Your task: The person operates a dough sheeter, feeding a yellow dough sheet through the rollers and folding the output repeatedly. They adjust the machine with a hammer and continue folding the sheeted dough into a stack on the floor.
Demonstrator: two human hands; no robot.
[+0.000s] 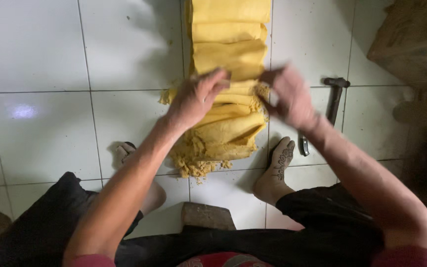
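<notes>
1. The left hand (pixel 193 99) presses on a yellow crumbly slab (pixel 233 91), its grip loosely curled over the top edge, fingers bent
2. The right hand (pixel 290 96) meets the same slab from the other side; it is blurred, so how far its grip has closed cannot be told
3. The slab sits midway along a row of yellow slabs (pixel 229 29) on the white tiled floor (pixel 40 123), with loose crumbs (pixel 193 165) at the near end
4. Judged risk: a hard squeeze could break the soft edge and shed more crumbs
5. A hammer (pixel 334 99) lies beside the right foot (pixel 275 170); a shifted foot could knock it
</notes>
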